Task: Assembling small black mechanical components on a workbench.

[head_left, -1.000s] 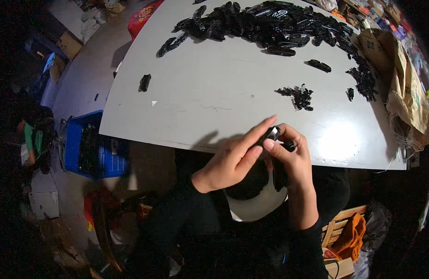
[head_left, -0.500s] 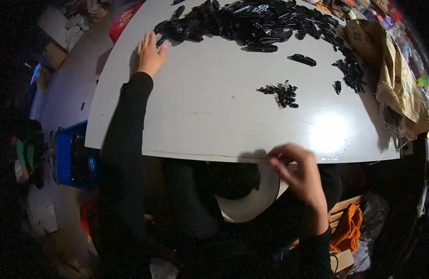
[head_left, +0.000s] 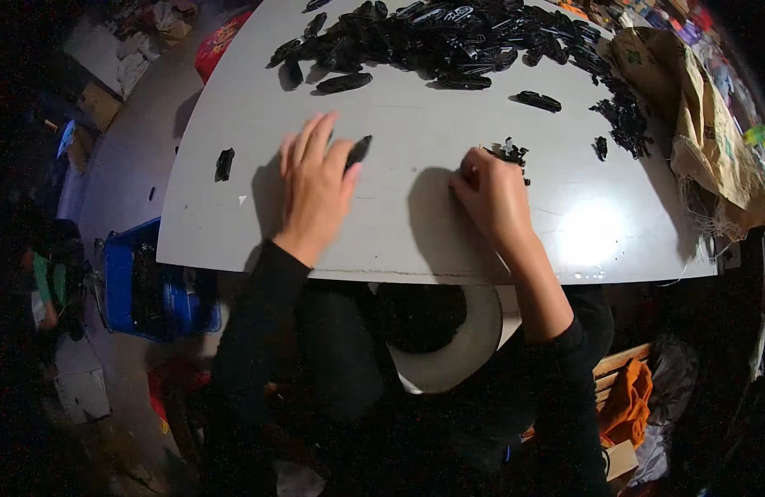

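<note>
Your left hand (head_left: 316,178) is over the surface (head_left: 374,240), on your side of the big heap of black parts (head_left: 432,41) and toward its left end. Its fingers are partly bent and a little apart, with 1 long black part (head_left: 361,150) held between thumb and forefinger, its tip pointing up toward the heap. Your right hand (head_left: 500,199) is also on your side of the heap, below its right half. Its fingers are curled in with the tips drawn together, at the edge of a cluster of small black bits (head_left: 513,155) that the hand partly covers; you cannot tell from here whether they grip anything.

2 loose parts lie just in front of the heap: a long piece (head_left: 343,83) toward its left and a ridged piece (head_left: 538,101) toward its right. A short black piece (head_left: 224,164) lies below and left of the heap, with a small white triangle (head_left: 242,200) farther below. A patch of black scraps (head_left: 627,124) trails off the heap's right end, and beyond that stands a crumpled brown sack (head_left: 697,108). A blue crate (head_left: 117,286) sits on the floor, well apart from the heap, below and left.
</note>
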Demonstrator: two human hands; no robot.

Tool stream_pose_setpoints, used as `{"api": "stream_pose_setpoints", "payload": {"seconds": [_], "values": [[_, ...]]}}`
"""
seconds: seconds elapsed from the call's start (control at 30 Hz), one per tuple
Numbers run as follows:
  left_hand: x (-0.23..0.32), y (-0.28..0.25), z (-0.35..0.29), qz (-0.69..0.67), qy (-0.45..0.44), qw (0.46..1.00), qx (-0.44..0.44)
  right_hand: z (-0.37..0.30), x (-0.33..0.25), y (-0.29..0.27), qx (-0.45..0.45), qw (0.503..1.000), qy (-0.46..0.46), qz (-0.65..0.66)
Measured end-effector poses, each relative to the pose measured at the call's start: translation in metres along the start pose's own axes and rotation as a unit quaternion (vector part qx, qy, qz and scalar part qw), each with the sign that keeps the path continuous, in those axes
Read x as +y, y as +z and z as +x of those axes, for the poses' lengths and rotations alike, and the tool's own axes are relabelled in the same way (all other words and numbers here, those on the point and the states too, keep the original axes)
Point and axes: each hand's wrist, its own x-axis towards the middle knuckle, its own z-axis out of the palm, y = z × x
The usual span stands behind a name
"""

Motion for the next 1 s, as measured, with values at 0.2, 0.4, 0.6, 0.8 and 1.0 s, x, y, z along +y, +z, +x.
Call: {"api": "stream_pose_setpoints", "payload": {"seconds": [0.2, 0.4, 0.6, 0.8, 1.0], "values": [[0.054, -0.016, -0.026, -0.537, -0.213, 0.811, -0.092, -0.05, -0.003, -0.018, -0.138, 0.789, 0.169, 0.574], [0.085, -0.02, -0.037, -0.616, -0.265, 0.73, -0.128, -0.079, -0.012, -0.025, -0.11, 0.763, 0.177, 0.612], [0.094, -0.024, -0.041, -0.61, -0.231, 0.743, -0.154, -0.084, -0.038, -0.028, -0.108, 0.771, 0.174, 0.603], [0.096, -0.035, -0.042, -0.635, -0.22, 0.718, -0.184, -0.086, -0.043, -0.02, -0.069, 0.771, 0.134, 0.619], [0.092, -0.027, -0.045, -0.599, -0.088, 0.773, -0.191, -0.085, -0.042, -0.031, -0.12, 0.845, 0.099, 0.511]]}}
